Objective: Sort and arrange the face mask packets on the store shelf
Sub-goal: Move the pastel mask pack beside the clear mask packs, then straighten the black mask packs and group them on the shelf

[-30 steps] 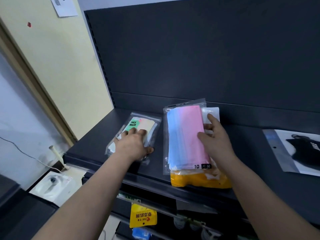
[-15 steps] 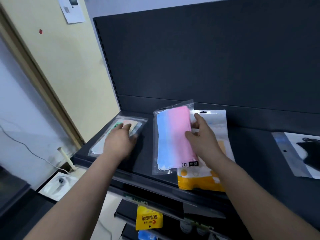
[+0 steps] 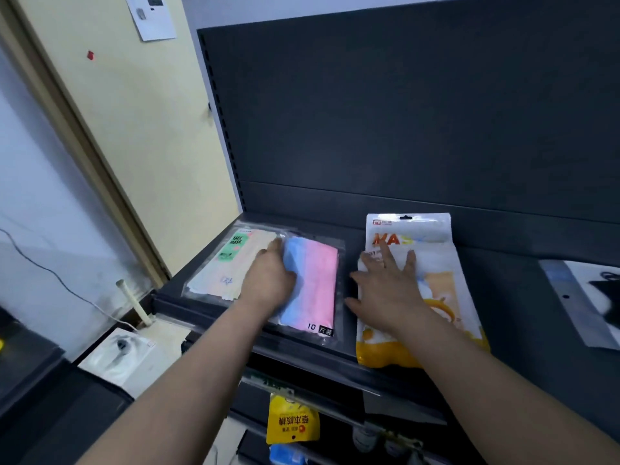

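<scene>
Green-labelled packet [image 3: 231, 260] flat at shelf's left end, blue-pink packet [image 3: 313, 283] just beside, white-orange packet [image 3: 436, 273] right

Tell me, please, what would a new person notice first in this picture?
Probably the blue and pink packet in the middle of the dark shelf, under the left hand. To its right, the right hand lies flat on a white and orange mask packet.

Three mask packets lay side by side on the shelf [image 3: 523, 330]: the "FACE MASK" packet [image 3: 231, 263] at far left, the ten-piece packet [image 3: 318, 283] just right of it, overlapping its edge, the "MASK" pouch [image 3: 432, 290] further right. A fourth packet [image 3: 587, 297] lay well apart, far right.
</scene>
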{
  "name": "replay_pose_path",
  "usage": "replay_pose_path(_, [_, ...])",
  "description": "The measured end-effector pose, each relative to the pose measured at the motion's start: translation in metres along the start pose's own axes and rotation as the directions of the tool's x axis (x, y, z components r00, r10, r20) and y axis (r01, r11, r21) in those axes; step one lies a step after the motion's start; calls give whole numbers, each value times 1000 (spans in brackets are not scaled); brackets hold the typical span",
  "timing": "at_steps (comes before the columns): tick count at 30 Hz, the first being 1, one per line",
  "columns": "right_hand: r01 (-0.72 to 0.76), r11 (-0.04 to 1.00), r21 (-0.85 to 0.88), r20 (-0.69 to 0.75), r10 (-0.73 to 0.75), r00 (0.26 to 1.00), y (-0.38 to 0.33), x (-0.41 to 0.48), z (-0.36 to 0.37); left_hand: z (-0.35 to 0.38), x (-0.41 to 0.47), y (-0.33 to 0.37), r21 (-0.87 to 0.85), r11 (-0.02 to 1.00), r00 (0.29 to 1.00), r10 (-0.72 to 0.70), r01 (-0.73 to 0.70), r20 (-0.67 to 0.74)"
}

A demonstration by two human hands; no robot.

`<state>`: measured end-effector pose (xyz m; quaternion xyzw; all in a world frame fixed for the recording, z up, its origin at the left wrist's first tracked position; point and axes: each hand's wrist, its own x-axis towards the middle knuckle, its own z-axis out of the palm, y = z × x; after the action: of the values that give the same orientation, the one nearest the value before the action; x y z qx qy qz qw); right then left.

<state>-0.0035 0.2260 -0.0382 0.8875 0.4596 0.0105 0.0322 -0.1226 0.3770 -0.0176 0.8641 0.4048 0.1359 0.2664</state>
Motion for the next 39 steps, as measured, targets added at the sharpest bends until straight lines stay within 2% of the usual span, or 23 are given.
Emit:
replay_pose_path(3, [-105, 994, -14, 47, 105, 993, 15, 2, 3, 18, 1, 13, 59, 996, 998, 60, -62, 34])
replay_pose_path(6, [-178, 984, -19, 76, 179, 981, 38, -1, 7, 33, 4, 20, 94, 994, 995, 55, -63, 86])
replay_pose_path(10, [-200, 980, 13, 94, 197, 976, 56, -11, 5, 41, 1, 31, 186, 977, 991, 89, -106, 98])
replay_pose_path(11, [-189, 980, 57, 71, 185, 980, 57, -13, 2, 41, 0, 35, 242, 961, 991, 121, -133, 63])
replay_pose_path(13, [-154, 976, 152, -64, 165, 984, 59, -18, -6, 42, -2, 47, 269, 946, 980, 194, -179, -30])
replay_pose_path(15, [-119, 978, 173, -227, 158, 961, 65, -27, -15, 46, -6, 70, 211, 945, 964, 262, -249, -36])
replay_pose_path(16, [-109, 980, 164, -265, 151, 952, 72, -33, -18, 51, -8, 84, 204, 935, 954, 300, -291, -12])
replay_pose_path(21, [-145, 971, 189, -320, 200, 926, 131, -83, -19, 88, -37, 157, 229, 810, 839, 540, -540, 68])
replay_pose_path(24, [-191, 955, 227, -383, 267, 884, 178, -124, -8, 113, -62, 207, 200, 766, 791, 604, -611, 101])
replay_pose_path(33, [-466, 843, 268, -273, 530, 803, 336, -272, 20, 211, -167, 349, 101, 663, 659, 693, -742, 292])
replay_pose_path(39, [-685, 699, 205, -211, 715, 666, 422, -354, 33, 274, -225, 419, 25, 657, 609, 683, -753, 404])
